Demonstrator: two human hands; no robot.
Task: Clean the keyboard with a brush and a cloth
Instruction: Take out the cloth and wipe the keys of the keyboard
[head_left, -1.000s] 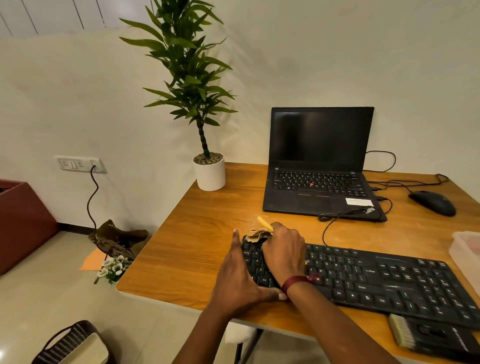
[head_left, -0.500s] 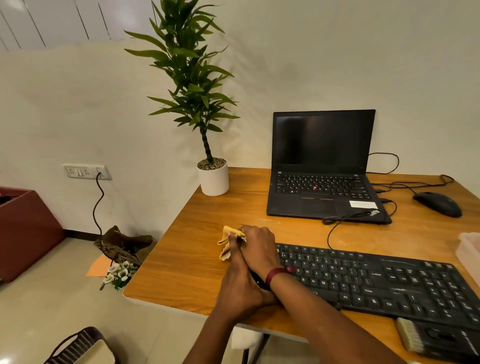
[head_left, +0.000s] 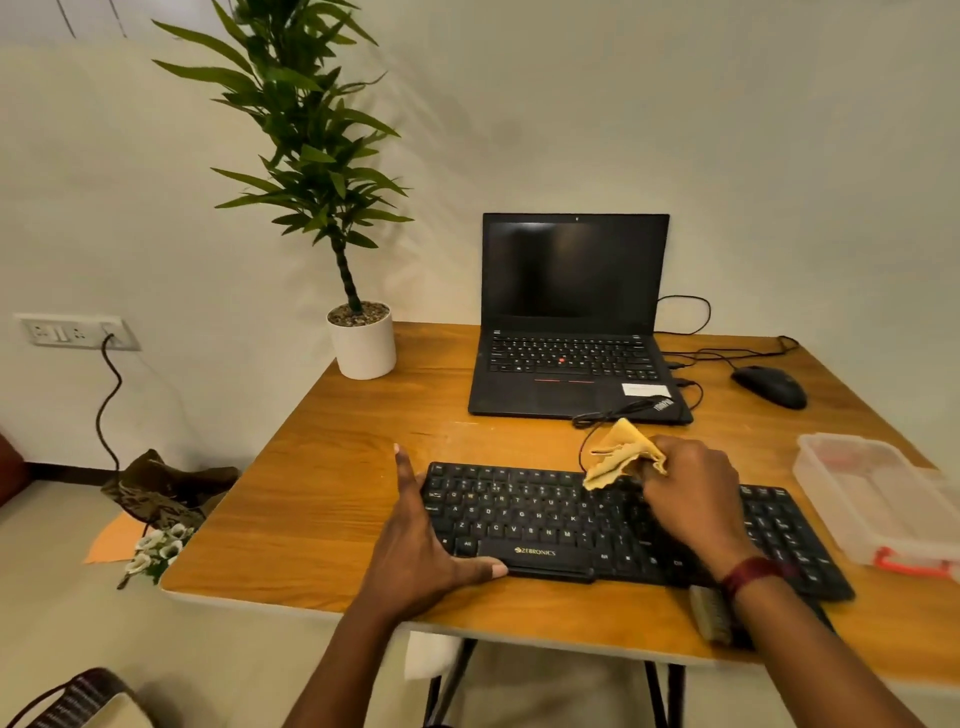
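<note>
Though translucent, box (head_left: 878, 493) by keyboard (head_left: 519, 514) unreadable.

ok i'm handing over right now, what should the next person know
Left hand: open, braced flat against the keyboard's left end.
Right hand: grips the cloth above the keys, right of middle.
Brush: lies at the table's front edge, beside the right forearm.
Done: can't tell how much is clean.
Left: wipe the keys, put the cloth down.
</note>
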